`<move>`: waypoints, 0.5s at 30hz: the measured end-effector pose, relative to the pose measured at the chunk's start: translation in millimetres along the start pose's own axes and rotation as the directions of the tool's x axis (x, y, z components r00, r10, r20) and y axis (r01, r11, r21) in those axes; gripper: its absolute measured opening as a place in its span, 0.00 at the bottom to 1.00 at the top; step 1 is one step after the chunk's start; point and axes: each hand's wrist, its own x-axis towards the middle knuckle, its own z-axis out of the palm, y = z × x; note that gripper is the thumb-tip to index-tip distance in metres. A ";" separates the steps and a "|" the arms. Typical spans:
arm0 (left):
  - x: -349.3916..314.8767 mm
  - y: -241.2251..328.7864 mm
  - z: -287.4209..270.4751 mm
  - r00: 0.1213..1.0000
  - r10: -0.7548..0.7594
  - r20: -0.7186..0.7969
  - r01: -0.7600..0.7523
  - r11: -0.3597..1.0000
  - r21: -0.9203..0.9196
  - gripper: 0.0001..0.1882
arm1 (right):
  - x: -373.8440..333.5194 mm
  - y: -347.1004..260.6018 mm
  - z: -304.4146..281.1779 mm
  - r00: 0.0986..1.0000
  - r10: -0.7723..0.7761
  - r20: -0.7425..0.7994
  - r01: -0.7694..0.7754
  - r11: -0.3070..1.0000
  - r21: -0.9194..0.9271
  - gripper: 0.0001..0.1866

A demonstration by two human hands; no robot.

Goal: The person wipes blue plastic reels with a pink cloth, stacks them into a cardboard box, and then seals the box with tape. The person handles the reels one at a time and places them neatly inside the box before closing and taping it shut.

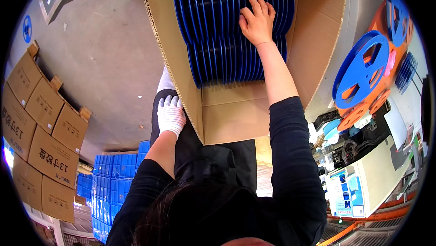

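An uncovered cardboard box (234,107) stands in front of me. In it, blue plastic reels (213,28) are packed on edge, side by side, in two rows. My bare right hand (258,21) rests on the rims of the reels, right of the middle, with its fingers apart and no reel lifted in them. My left hand (171,116) wears a white glove with grey fingertips. It lies flat on my leg in black trousers, close beside the box's left wall, fingers stretched out and holding nothing.
Printed cartons (52,159) are stacked at the left, with wrapped blue stacks (111,187) nearby. To the right, a large blue reel (362,69) sits against orange reels (354,116). Beyond my right arm is a pale cabinet (381,178). One blue reel (27,29) lies far left.
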 end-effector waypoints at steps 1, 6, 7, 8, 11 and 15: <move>-0.4 0.2 -2.6 1.000 -0.003 0.002 0.003 1.000 -0.009 0.23 | 0.9 -2.7 0.1 1.000 0.009 -0.004 -0.009 1.000 0.008 0.06; -1.9 -1.4 -3.2 1.000 0.002 -0.017 -0.002 1.000 -0.011 0.22 | 2.3 -9.4 10.7 0.999 -0.037 -0.017 0.037 0.999 -0.024 0.07; -2.2 -1.8 -4.1 1.000 0.005 -0.017 -0.005 1.000 -0.010 0.22 | 2.2 -10.9 13.8 0.997 -0.057 -0.043 0.056 0.998 -0.018 0.07; -2.5 -2.1 -4.4 1.000 0.007 -0.016 -0.007 1.000 -0.010 0.22 | 3.4 -13.7 15.0 0.995 -0.077 -0.069 0.076 0.997 -0.012 0.07; -3.3 -4.0 -2.8 0.999 0.021 -0.030 -0.022 1.000 -0.009 0.22 | 5.2 -17.1 15.4 0.994 -0.109 -0.031 0.108 0.994 -0.027 0.07; -3.9 -4.3 -4.0 1.000 0.027 -0.016 -0.027 1.000 -0.005 0.22 | 8.9 -22.6 7.9 0.998 -0.065 0.004 0.065 0.998 -0.017 0.07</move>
